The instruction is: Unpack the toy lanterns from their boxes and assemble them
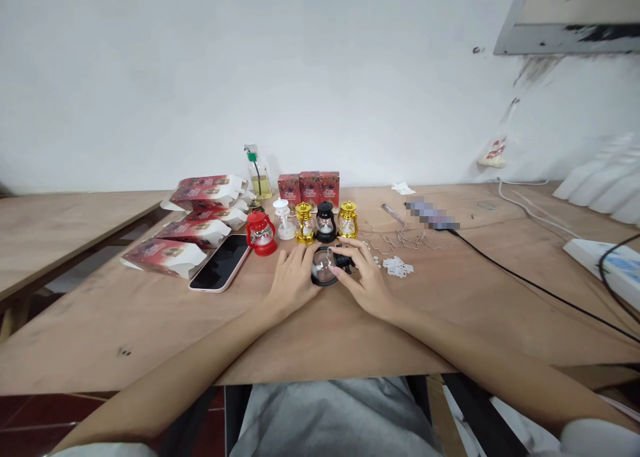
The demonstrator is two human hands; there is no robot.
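Observation:
A small black toy lantern (326, 268) with a clear globe lies on its side on the wooden table (150, 330), held between both hands. My left hand (293, 280) curls against its left side with fingers closed on it. My right hand (364, 275) wraps over its black top end from the right. Just behind stands a row of small lanterns: red (261, 233), white (285, 219), gold (304, 223), black (325, 222) and gold (347, 219).
A phone (221, 262) lies face up at left beside red and white cartons (197, 213). Three red boxes (309, 187) and a bottle (259, 174) stand at the back. Wire hooks (400, 238), small white parts (397, 266) and a black cable (525, 280) lie to the right.

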